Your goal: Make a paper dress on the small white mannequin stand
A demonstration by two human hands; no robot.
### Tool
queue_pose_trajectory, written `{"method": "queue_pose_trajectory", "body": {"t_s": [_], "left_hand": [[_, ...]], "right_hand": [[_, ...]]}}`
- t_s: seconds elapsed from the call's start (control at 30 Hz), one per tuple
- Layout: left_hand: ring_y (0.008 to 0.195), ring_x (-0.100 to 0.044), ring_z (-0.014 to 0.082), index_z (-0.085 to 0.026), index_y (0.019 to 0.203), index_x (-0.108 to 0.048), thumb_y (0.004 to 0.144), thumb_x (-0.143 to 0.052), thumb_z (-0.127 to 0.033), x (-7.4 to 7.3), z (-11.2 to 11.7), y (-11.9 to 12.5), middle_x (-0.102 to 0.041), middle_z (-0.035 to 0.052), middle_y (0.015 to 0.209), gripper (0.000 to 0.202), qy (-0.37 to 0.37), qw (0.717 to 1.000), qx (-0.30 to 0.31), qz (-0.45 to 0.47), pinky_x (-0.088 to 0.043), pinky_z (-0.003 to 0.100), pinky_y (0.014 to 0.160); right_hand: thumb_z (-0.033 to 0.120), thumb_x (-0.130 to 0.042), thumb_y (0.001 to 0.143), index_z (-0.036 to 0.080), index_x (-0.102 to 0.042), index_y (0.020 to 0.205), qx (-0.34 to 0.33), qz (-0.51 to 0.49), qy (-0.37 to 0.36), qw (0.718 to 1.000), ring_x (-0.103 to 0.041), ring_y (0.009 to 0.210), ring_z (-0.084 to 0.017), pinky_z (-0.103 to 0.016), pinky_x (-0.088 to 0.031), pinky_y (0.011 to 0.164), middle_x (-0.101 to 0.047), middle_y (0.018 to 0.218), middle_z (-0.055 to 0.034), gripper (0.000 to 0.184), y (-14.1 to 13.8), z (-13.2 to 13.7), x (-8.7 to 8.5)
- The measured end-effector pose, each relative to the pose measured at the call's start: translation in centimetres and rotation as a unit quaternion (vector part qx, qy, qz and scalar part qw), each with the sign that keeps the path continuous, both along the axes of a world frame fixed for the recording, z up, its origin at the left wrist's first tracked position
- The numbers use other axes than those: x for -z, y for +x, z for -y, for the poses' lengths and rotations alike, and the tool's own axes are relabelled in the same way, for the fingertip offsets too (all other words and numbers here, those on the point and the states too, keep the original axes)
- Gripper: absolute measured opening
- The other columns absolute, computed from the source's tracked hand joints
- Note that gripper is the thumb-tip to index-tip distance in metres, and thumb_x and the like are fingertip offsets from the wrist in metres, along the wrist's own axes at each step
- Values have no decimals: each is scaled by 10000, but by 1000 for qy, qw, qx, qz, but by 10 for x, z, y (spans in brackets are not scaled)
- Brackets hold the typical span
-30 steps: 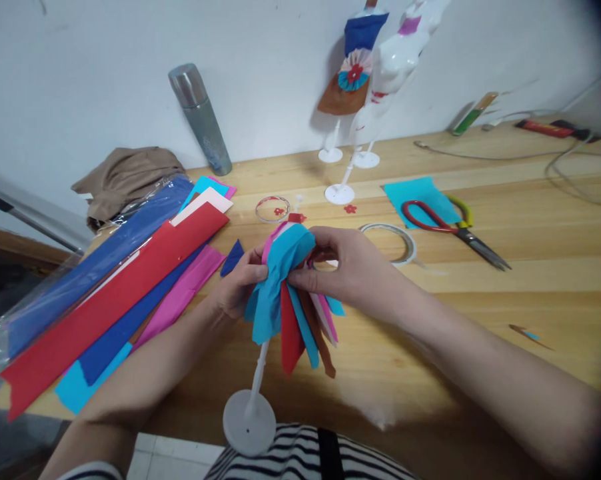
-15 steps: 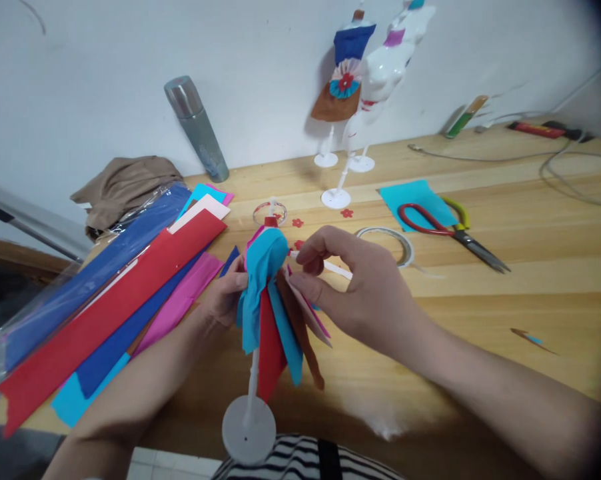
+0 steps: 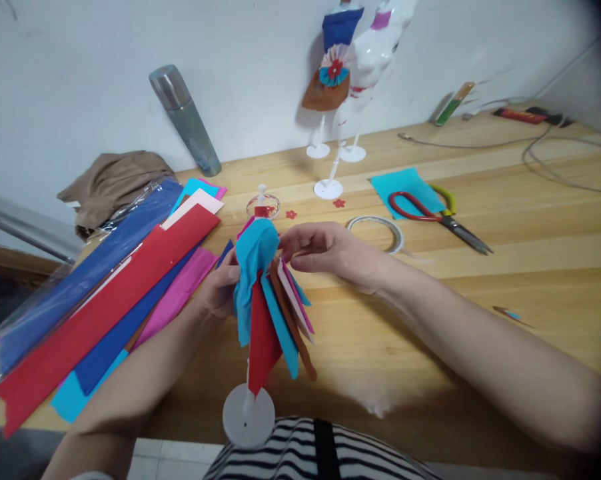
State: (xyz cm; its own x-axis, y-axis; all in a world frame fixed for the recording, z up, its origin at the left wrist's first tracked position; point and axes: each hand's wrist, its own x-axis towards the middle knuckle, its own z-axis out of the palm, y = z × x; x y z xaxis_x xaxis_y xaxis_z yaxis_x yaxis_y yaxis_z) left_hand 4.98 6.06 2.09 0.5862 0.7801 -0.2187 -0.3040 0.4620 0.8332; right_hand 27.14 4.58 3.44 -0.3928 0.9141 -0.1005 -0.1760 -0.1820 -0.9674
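A small mannequin (image 3: 261,211) with a round white stand (image 3: 249,419) is tilted in front of me. Light blue crepe paper (image 3: 256,248) covers its upper part. Strips in red, blue, brown, pale pink and magenta hang like a skirt, among them a red strip (image 3: 263,340) and a brown strip (image 3: 293,323). My left hand (image 3: 223,287) grips the mannequin from the left, its fingers partly hidden behind the paper. At the waist on the right, my right hand (image 3: 320,250) has its fingers bent together against the figure; whatever they pinch is hidden.
Paper strips, such as a long red strip (image 3: 115,300), lie left. A tape roll (image 3: 375,230), scissors (image 3: 443,217) and a blue sheet (image 3: 405,190) lie right. Behind stand a flask (image 3: 185,120), a dressed mannequin (image 3: 330,73) and a bare white mannequin (image 3: 373,57). Small red flowers (image 3: 339,203) lie about.
My right hand has moved off the pink strip's face, round to the far right side of the waist. The hanging strips have spread a little. My left hand keeps its hold; the view has shifted slightly.
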Motion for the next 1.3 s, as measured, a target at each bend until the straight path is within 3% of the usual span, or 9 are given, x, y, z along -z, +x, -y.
{"method": "queue_pose_trajectory", "body": {"t_s": [0.27,0.47,0.53,0.63,0.8,0.93,1.07,1.3], "left_hand": [[643,-622,136,-171,768,-688,524,-960,-485,-4,3,3,-637,-22,652,482,12,999,22,30,-548,253,694],[730,-672,171,-175,842,-705,532,-955,-506,1,1,1,-732,17,837,518,6,999,27,24,-573,303,784],[716,-665,169,-180,820,-701,520,-951,-528,3,1,1,-718,12,808,523,8,999,31,23,-569,296,762],[636,-630,144,-193,779,-698,512,-952,-542,3,1,2,-690,-11,736,508,12,999,34,16,-562,278,699],[543,-586,128,-206,735,-679,494,-958,-548,-6,2,7,-639,-31,636,503,25,999,26,2,-540,261,595],[492,-563,130,-215,738,-685,484,-963,-543,-13,6,11,-626,-37,593,500,20,1000,17,-3,-527,267,545],[609,-648,173,-200,755,-725,445,-981,-549,-13,8,13,-712,2,692,533,3,999,-30,-18,-557,285,612],[678,-694,175,-183,848,-780,554,-955,-470,-10,2,14,-763,19,776,446,26,998,-54,14,-585,285,705]], "right_hand": [[127,-782,621,217,-728,799,5,25,27,999,-700,787,-144,-281,-548,762,-755,801,17,206,-2,1,-5],[134,-777,635,217,-680,862,1,43,30,999,-693,790,-157,-286,-543,729,-755,901,-3,261,-3,3,-6],[140,-766,634,215,-675,867,-6,54,36,998,-674,765,-152,-282,-530,707,-752,908,-10,261,-4,3,-5],[155,-749,644,211,-666,810,1,73,50,996,-635,691,-144,-279,-502,666,-701,768,14,194,-6,2,-3],[207,-728,687,218,-656,754,19,84,67,994,-651,700,-167,-305,-505,680,-670,704,13,99,-4,2,-5],[234,-726,703,223,-668,761,45,115,124,985,-653,715,-178,-328,-529,701,-678,731,-1,83,0,3,-10],[221,-738,717,234,-653,728,87,146,171,971,-661,787,-189,-376,-551,846,-695,782,-8,87,2,8,-20],[172,-650,819,237,-636,730,73,209,305,926,-626,656,-151,-314,-520,674,-673,694,25,111,4,38,-49]]}}
